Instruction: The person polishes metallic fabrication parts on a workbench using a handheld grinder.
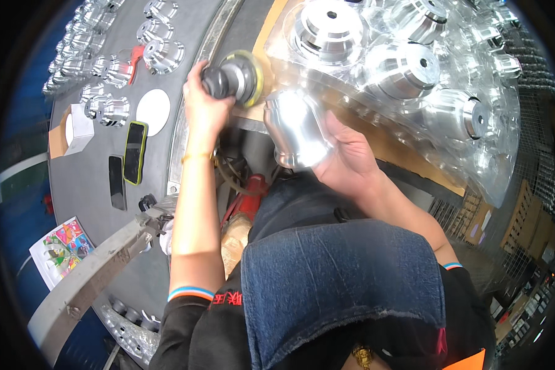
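Observation:
My left hand (206,108) has its fingers wrapped round the black knob-like end of a round palm sander (240,77), which looks black and grey with a yellow-rimmed disc. In my right hand (351,154) is a shiny curved metal cup (296,126), gripped by its right side over my lap. The cup is just to the lower right of the sander, and its far side is hidden from view. Bright glare covers part of its polished surface.
Clear plastic trays (345,80) of shiny metal parts stand at the upper right on cardboard. More metal parts (163,55), a red-handled tool (135,61), a white disc (153,112) and two phones (134,153) lie on the grey table. A metal bar (92,277) crosses the lower left.

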`<state>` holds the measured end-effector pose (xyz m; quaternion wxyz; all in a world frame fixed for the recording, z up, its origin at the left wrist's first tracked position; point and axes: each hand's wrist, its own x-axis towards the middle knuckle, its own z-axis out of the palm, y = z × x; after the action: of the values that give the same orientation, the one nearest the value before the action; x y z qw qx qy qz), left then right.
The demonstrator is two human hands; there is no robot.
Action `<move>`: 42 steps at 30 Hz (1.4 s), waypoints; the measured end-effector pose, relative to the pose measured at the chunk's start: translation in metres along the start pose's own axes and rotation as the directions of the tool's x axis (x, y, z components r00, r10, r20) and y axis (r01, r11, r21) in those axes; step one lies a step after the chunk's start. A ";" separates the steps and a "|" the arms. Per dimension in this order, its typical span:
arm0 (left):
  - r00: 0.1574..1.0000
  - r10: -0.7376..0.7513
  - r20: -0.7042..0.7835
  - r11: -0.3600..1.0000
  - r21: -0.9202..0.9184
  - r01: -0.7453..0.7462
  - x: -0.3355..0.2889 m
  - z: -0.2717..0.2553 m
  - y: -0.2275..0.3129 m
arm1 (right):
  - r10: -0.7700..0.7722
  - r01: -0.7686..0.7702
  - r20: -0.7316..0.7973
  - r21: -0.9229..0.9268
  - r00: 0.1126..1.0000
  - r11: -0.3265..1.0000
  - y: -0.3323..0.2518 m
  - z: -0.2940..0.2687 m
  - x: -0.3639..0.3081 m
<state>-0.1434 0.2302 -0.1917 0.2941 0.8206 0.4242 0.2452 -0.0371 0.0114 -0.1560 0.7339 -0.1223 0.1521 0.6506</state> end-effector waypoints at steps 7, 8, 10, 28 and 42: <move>0.987 0.005 0.160 1.000 -0.024 -0.001 -0.076 -0.052 0.014 | -0.052 0.044 -0.104 -0.076 0.993 0.996 0.002 -0.047 0.045; 0.982 0.005 0.191 1.000 -0.019 -0.001 -0.084 -0.054 0.018 | -0.071 0.064 -0.092 -0.083 0.993 0.995 0.002 -0.054 0.051; 0.965 -0.037 0.259 0.997 -0.059 0.054 -0.098 -0.060 0.028 | -0.060 0.052 -0.094 -0.089 0.994 0.995 0.006 -0.059 0.057; 0.928 0.004 0.372 1.000 -0.005 -0.002 -0.084 -0.061 0.080 | -0.136 0.108 -0.073 -0.308 0.988 0.945 0.028 -0.063 0.057; 0.874 -0.097 0.475 0.988 -0.061 0.143 -0.053 -0.052 0.054 | -0.126 0.109 -0.053 -0.259 0.991 0.960 0.008 -0.076 0.051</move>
<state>-0.1750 0.1745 -0.1263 0.4411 0.8130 0.3781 0.0396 -0.0443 0.0304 -0.2453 0.7437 -0.2467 0.0847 0.6155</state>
